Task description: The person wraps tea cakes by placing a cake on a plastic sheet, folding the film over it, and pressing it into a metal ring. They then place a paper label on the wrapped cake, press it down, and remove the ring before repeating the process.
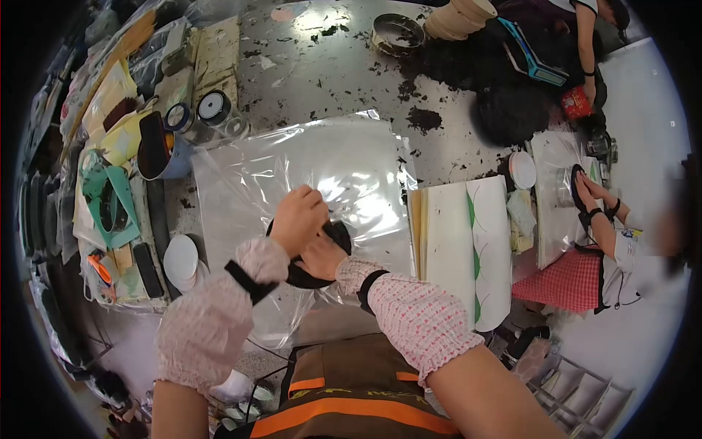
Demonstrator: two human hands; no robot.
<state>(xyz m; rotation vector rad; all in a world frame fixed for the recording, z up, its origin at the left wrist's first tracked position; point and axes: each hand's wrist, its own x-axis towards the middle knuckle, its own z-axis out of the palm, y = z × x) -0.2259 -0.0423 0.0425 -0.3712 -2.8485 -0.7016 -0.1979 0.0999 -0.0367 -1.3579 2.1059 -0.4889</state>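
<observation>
Under both my hands lies a dark, round thing, black and rough at the edges, on a stack of clear plastic sheets. My left hand is closed above its upper left side, fingers bent; what they grip is hidden. Lower down, my right hand presses into the middle of the dark thing, its fingertips out of sight under the left hand. Patterned sleeve covers reach from both wrists up the forearms.
Lidded jars, a blue cup and white discs stand left. A white board lies right. Dark crumbs and a black heap spread behind. A co-worker's hands work at right; another person's hand is farther back.
</observation>
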